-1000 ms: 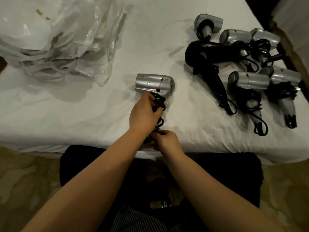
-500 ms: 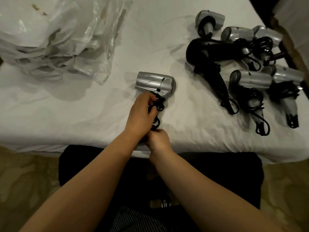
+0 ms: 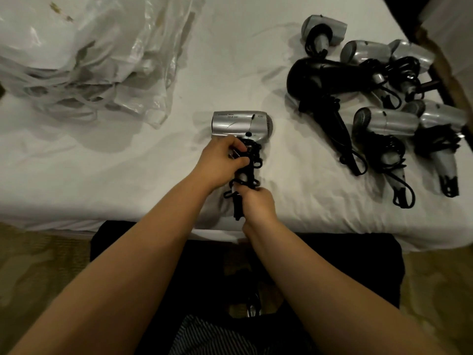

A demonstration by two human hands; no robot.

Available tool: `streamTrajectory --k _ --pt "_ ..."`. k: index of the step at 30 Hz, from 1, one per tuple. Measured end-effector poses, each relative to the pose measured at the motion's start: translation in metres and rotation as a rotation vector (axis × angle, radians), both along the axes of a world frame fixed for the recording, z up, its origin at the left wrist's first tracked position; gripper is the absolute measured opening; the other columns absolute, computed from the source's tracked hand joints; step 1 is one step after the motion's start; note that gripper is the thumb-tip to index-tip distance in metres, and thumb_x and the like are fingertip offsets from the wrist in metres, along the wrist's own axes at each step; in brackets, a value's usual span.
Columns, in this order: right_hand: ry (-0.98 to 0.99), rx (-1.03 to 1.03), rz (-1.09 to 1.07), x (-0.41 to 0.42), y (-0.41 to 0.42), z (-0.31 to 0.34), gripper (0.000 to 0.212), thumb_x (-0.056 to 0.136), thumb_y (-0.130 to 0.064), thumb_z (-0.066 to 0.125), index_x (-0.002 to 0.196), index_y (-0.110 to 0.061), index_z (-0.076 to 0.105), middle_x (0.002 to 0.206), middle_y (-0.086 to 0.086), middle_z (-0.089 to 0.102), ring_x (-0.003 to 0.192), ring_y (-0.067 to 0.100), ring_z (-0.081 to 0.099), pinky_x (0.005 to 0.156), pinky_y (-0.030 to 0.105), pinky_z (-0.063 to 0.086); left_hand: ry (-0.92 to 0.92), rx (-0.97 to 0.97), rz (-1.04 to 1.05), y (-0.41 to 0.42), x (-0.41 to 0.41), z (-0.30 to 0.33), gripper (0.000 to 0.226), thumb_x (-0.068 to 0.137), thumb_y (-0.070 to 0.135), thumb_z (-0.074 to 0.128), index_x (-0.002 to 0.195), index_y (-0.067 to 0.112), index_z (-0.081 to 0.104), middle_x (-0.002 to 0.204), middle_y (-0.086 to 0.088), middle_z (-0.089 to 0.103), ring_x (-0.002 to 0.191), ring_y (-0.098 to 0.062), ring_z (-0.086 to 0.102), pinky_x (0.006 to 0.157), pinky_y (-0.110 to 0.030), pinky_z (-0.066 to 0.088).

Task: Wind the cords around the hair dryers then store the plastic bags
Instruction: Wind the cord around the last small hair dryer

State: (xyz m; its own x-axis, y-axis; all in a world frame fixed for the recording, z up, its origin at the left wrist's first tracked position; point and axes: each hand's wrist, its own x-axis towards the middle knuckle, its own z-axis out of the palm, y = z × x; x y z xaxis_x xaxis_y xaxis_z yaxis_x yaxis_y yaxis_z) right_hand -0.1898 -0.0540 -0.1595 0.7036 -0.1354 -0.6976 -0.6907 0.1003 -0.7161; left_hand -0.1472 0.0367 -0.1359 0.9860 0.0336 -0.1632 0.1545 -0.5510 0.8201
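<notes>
The left hand has its fingers curled around the black cord on the handle of the silver hair dryer, which lies on the white sheet near the edge. The right hand grips what seems to be the plug end. Better to keep the loops tight and tuck the plug under them.

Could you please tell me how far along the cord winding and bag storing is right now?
Done, apparently: six hair dryers lie grouped on the right, cords wound on their handles. In hand: the left hand grips the coils on a silver dryer while the right hand holds the cord's end. Left: the plastic bags sit piled, unstored.
</notes>
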Motion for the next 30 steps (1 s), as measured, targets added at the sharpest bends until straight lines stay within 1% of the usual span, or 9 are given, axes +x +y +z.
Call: streamTrajectory --k 2,5,10,14,19,23,26,28,30 --pt "0.004 -0.014 0.027 0.004 -0.002 0.002 0.014 0.087 -0.012 0.06 0.098 -0.004 0.062 0.081 0.012 0.063 0.063 0.02 0.054 0.049 0.026 0.038 0.014 -0.03 -0.01 -0.002 0.001 0.0 0.017 0.083 0.011 0.069 0.097 0.017 0.06 0.103 0.001 0.053 0.098 -0.025 0.058 0.09 -0.038 0.049" --pt "-0.004 0.02 0.109 0.008 -0.01 0.007 0.021 0.088 -0.007 0.057 0.107 -0.001 0.062 0.091 0.017 0.065 0.064 0.021 0.054 0.054 0.029 0.04 -0.043 0.037 -0.018 -0.003 0.004 -0.002 0.027 0.083 0.013 0.069 0.108 0.012 0.059 0.11 -0.001 0.046 0.095 -0.02 0.053 0.087 -0.029 0.046" --pt "-0.106 0.128 0.164 0.009 -0.027 0.011 0.021 0.087 0.006 0.048 0.104 0.002 0.06 0.068 0.005 0.053 0.056 0.015 0.046 0.048 0.021 0.033 -0.173 0.145 -0.041 -0.002 0.014 0.004 0.031 0.084 0.015 0.067 0.113 0.014 0.059 0.114 -0.001 0.043 0.097 -0.012 0.048 0.082 -0.012 0.034" --pt "-0.107 0.106 0.168 0.008 -0.025 0.011 0.017 0.083 0.005 0.056 0.097 -0.004 0.063 0.073 0.004 0.058 0.061 0.013 0.05 0.045 0.017 0.036 -0.133 0.253 -0.215 -0.003 0.021 0.012 0.036 0.089 0.015 0.061 0.125 0.015 0.059 0.133 -0.006 0.047 0.117 -0.018 0.049 0.093 -0.017 0.033" --pt "-0.109 -0.018 0.175 0.014 -0.03 0.012 0.009 0.085 -0.007 0.057 0.077 -0.008 0.061 0.076 0.013 0.052 0.05 0.014 0.032 0.048 0.026 0.025 -0.268 0.339 -0.279 -0.018 0.023 0.025 0.039 0.094 0.015 0.054 0.132 0.018 0.054 0.139 -0.003 0.043 0.122 -0.016 0.046 0.094 -0.018 0.033" --pt "-0.097 -0.079 0.209 0.013 -0.038 0.015 0.008 0.086 -0.011 0.056 0.082 -0.008 0.062 0.056 -0.002 0.052 0.039 0.009 0.03 0.043 0.024 0.024 -0.285 0.264 -0.261 -0.025 0.028 0.034 0.047 0.092 0.013 0.056 0.138 0.02 0.046 0.125 -0.002 0.056 0.112 -0.014 0.052 0.087 -0.012 0.033" --pt "-0.087 -0.147 0.271 0.007 -0.049 0.017 0.015 0.086 -0.014 0.058 0.072 -0.009 0.056 0.053 -0.002 0.046 0.029 0.004 0.031 0.038 0.02 0.024 -0.217 0.156 -0.133 -0.013 0.033 0.028 0.035 0.09 0.018 0.06 0.125 0.02 0.056 0.108 0.004 0.058 0.094 -0.008 0.052 0.07 0.004 0.031" --pt "-0.068 -0.153 0.315 0.004 -0.053 0.019 0.014 0.086 -0.019 0.058 0.078 -0.008 0.056 0.056 0.0 0.044 0.028 0.003 0.029 0.034 0.017 0.023 -0.17 0.086 -0.098 -0.01 0.03 0.019 0.026 0.09 0.018 0.06 0.115 0.018 0.058 0.098 0.006 0.058 0.085 -0.007 0.052 0.062 0.005 0.033" --pt "-0.043 -0.159 0.352 0.006 -0.054 0.02 0.013 0.087 -0.022 0.056 0.081 -0.01 0.055 0.053 0.0 0.04 0.029 0.005 0.026 0.033 0.017 0.021 -0.137 0.003 -0.095 -0.01 0.027 0.013 0.017 0.09 0.018 0.06 0.107 0.015 0.061 0.09 0.009 0.056 0.079 -0.004 0.053 0.065 0.001 0.037"
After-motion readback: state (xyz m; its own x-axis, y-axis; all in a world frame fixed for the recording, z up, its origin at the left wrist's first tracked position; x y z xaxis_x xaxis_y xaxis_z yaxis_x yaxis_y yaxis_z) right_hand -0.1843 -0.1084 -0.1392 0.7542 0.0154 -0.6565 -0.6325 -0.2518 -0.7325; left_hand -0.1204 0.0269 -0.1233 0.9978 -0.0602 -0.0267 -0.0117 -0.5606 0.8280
